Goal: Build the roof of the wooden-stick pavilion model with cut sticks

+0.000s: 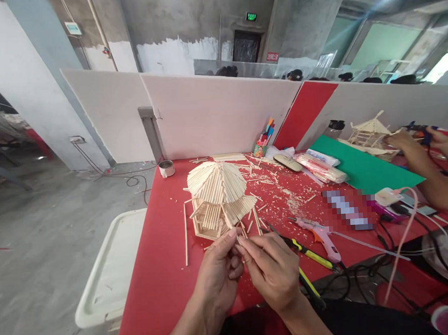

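A small pavilion model [218, 200] built of thin wooden sticks stands on the red table [158, 272]. Just in front of it, my left hand [217, 276] and my right hand [272, 270] meet fingertip to fingertip, pinching a short thin wooden stick [238, 237] between them near the model's base. Loose sticks [185, 235] lie around the model.
A pink glue gun [321, 237], yellow-handled cutters [309, 256] and black cables lie right of my hands. A white tray [109, 275] sits off the table's left edge. A co-worker's arms [425, 165] work on another stick model [369, 133] at the right. White partitions stand behind.
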A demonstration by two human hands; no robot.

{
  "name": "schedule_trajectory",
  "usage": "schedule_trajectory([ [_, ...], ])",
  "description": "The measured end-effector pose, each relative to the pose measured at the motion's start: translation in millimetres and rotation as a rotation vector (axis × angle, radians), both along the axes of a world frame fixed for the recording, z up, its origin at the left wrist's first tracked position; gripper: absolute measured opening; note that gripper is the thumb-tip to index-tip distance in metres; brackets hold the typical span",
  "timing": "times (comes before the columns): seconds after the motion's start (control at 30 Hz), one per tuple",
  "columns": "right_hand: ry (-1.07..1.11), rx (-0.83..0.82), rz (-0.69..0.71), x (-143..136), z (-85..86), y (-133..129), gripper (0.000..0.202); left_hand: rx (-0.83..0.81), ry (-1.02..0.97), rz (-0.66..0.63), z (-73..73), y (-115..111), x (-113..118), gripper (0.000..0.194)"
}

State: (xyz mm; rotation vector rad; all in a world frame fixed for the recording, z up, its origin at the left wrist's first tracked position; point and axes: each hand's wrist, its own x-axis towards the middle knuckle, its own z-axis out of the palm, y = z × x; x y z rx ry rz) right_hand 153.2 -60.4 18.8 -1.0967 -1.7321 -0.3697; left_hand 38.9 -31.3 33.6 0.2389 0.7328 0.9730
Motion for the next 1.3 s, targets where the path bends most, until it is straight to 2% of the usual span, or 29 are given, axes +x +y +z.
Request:
schedule_trajectory([
  [0.1,0.011,0.062,-0.087,-3,0.6,7,0.027,0.031,-0.016,-0.01,-1.9,2,0,0.033],
  [0.2,0.007,0.078,-0.141,-4,1.9,14,0.025,0.032,0.026,0.033,-7.6,3,-2,0.034],
  [0.33,0.076,0.039,-0.117,-7,3.3,16,0.021,0.135,0.159,0.197,-12.8,5,-6,0.032],
  [0.4,0.131,0.012,-0.085,-9,4.6,14,0.02,0.187,0.202,0.238,-11.6,5,-9,0.03],
  [0.53,0.156,-0.002,-0.051,-11,7.0,9,0.02,0.205,0.194,0.208,-6.5,7,-10,0.031],
  [0.77,0.088,0.025,-0.062,-9,6.8,7,0.021,0.222,0.238,0.283,-3.7,7,-8,0.038],
  [1.0,-0.006,0.047,-0.051,-13,11.7,2,0.02,0.274,0.257,0.306,-1.4,7,-10,0.033],
  [1.2,0.077,0.026,-0.064,-15,10.7,1,0.016,0.31,0.316,0.356,-3.3,7,-10,0.028],
  [1.3,0.106,0.043,-0.127,-14,10.9,6,0.015,0.294,0.337,0.324,-6.5,4,-7,0.023],
])
